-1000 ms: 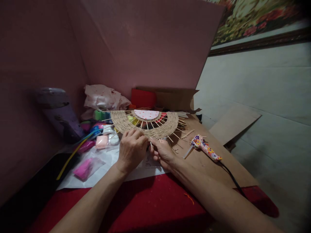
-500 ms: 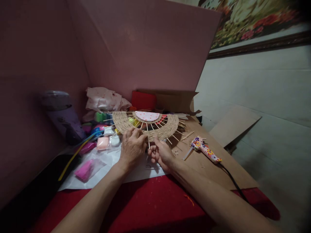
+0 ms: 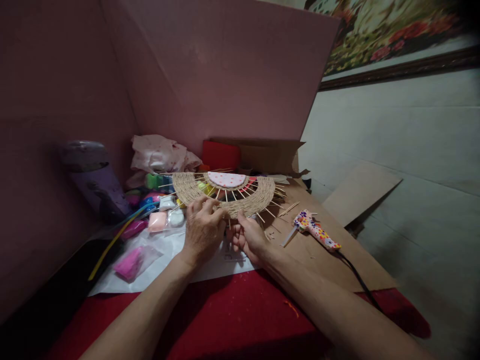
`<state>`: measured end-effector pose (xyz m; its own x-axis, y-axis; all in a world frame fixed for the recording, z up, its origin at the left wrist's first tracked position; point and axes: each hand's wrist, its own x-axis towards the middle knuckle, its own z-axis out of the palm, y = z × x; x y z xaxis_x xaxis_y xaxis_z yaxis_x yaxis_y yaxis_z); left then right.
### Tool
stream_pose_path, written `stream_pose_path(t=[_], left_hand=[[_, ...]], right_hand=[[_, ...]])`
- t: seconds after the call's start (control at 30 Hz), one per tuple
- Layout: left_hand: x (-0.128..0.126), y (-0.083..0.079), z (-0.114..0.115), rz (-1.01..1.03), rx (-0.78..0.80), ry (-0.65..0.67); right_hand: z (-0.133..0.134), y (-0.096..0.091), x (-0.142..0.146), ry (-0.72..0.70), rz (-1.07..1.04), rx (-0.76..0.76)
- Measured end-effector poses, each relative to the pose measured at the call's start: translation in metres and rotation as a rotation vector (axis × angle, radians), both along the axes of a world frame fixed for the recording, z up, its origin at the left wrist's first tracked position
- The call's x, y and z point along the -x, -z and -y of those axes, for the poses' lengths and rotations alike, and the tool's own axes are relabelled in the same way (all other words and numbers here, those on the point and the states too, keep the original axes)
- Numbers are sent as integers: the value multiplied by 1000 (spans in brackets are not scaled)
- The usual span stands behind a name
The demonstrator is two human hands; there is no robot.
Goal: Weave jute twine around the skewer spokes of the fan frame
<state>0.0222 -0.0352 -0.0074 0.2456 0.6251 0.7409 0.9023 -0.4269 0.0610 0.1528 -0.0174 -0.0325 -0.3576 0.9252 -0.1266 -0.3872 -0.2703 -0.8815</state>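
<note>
A half-round woven twine piece (image 3: 182, 190) is held up in front of me, with thin sticks fanning out through its band. Polka-dot fabric (image 3: 226, 179) covers the half-disc at its top middle. My left hand (image 3: 204, 225) grips the lower edge of the band from the left, fingers bent over it. Just beside it, my right hand (image 3: 247, 235) pinches the same edge, thumb on the front and other fingers curled beneath. The fingertips behind the band are hidden.
On the right, a flower-patterned glue gun (image 3: 317, 230) with a black cord lies on cardboard (image 3: 337, 270). Loose sticks (image 3: 289, 209) are near it. Bagged coloured clay (image 3: 129, 264) lies on a white sheet (image 3: 108, 287) at left. A purple bottle (image 3: 95, 185) stands behind, below pink panels.
Both hands keep their hold on the woven piece, almost still. The lowest stick by my right fingers shows less than before. The whole view has shifted very slightly.
</note>
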Motion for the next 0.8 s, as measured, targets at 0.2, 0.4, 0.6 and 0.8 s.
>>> stream_pose_path(t=[0.2,0.4,0.6,0.8], left_hand=[[-1,2,-2,-34,-25,28],[-2,3,0,-71,-13,12],[-3,4,-1,-32,3,5],[-1,3,0,77,-75,-6]], right_hand=[[0,1,0,7,-13,-8],[-1,2,0,-4,-37,-6],[0,0,0,9,-42,20],[0,1,0,31,5,25]])
